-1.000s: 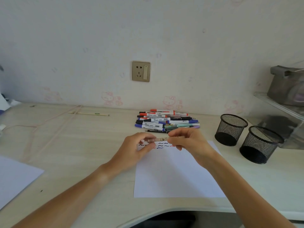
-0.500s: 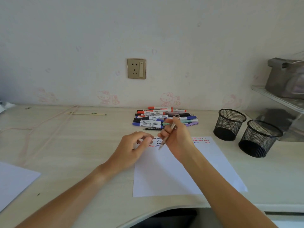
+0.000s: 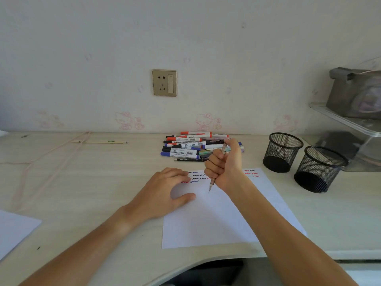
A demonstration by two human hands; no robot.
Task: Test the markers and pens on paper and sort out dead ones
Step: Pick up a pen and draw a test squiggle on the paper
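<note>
At centre frame the right hand (image 3: 224, 168) wraps all its fingers in a fist round one slim clear-barrelled pen (image 3: 212, 183), tip pointing down just above the white sheet of paper (image 3: 222, 221). The left hand (image 3: 165, 193) lies flat on the sheet's left edge, fingers relaxed and holding nothing. Short red, blue and black squiggles (image 3: 198, 177) run along the sheet's top. Behind it sits one heap of markers and pens (image 3: 189, 146) (too jumbled to count). Two black wire-mesh cups (image 3: 281, 152) stand at right.
</note>
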